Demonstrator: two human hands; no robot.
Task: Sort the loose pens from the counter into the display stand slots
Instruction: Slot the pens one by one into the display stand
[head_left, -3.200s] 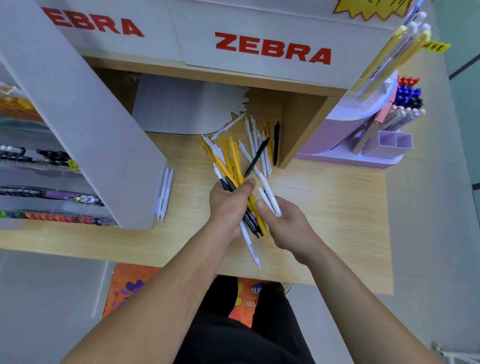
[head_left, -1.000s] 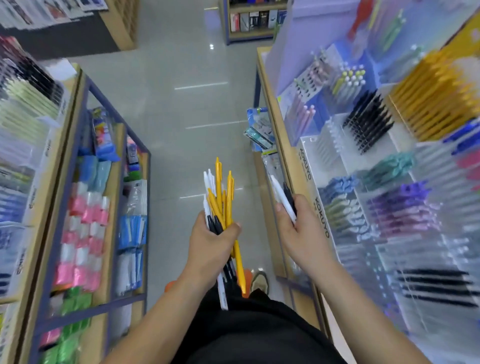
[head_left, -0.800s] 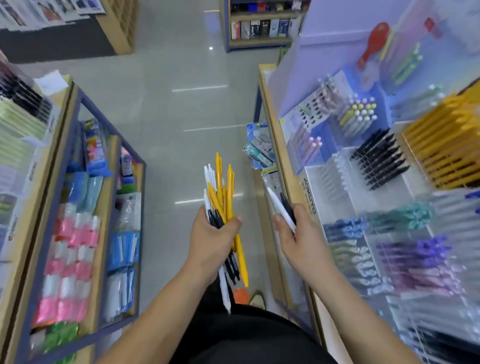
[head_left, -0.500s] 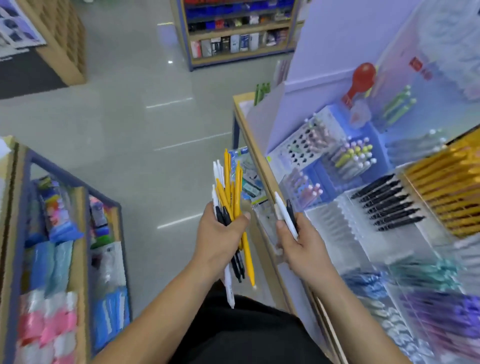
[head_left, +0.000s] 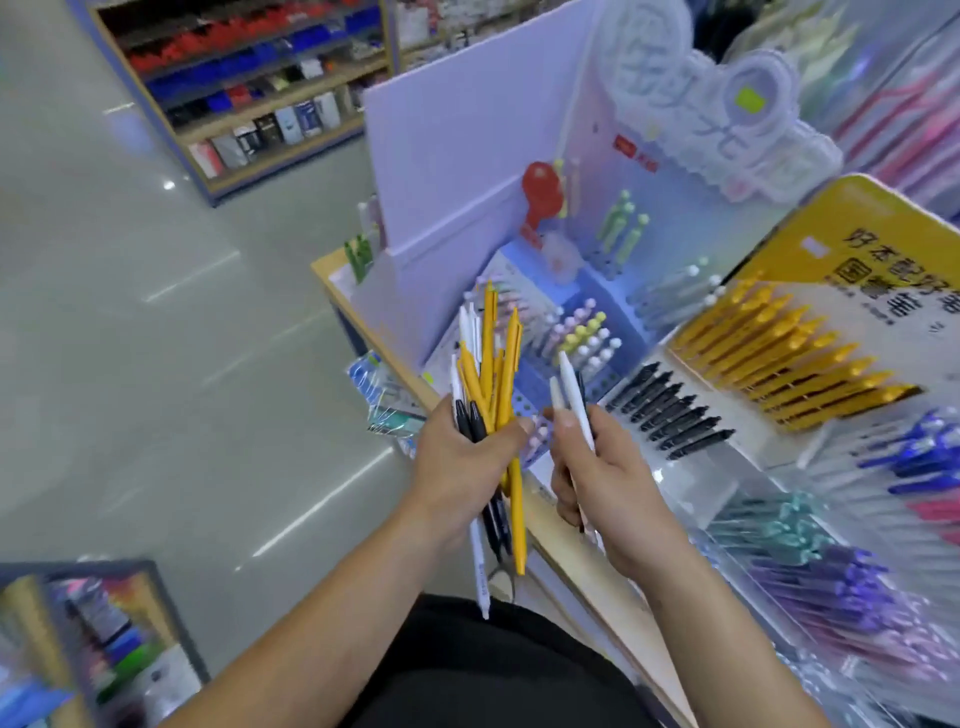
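The left hand grips a mixed bundle of pens, yellow, white and black, with its fingers curled tight round them. Just right of it, the right hand pinches two white pens, perhaps with a dark one behind. Beyond the right hand is the display stand, with its row of black pens and, farther right, its row of yellow pens. It is best to match colour to row and feed in one pen at a time, laid like its neighbours. The yellow card behind bears Chinese characters too blurred to read.
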